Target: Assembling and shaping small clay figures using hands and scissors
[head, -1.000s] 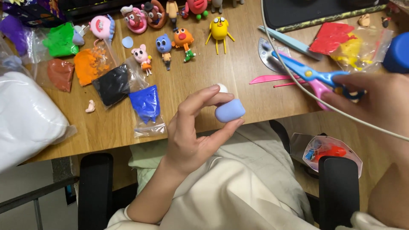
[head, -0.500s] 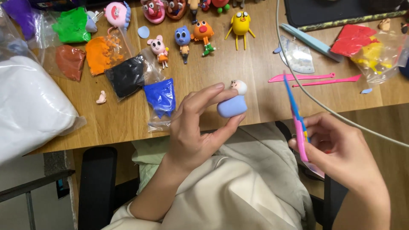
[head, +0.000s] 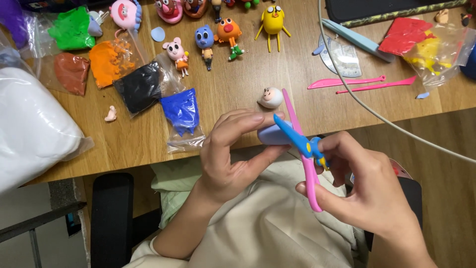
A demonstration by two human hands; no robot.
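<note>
Over the lap, the left hand [head: 225,154] pinches a lavender clay lump [head: 271,135] steady while the right hand [head: 367,191] grips open scissors [head: 303,144] whose blades straddle it.

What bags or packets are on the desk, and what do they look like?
Green clay bag: far left, clear plastic.
Brown clay bag: below the green.
Orange clay bag: beside the brown.
Black clay bag: centre-left.
Blue clay bag: near the left hand.
Red and yellow clay bag: far right.
White bag: left edge, large.
</note>
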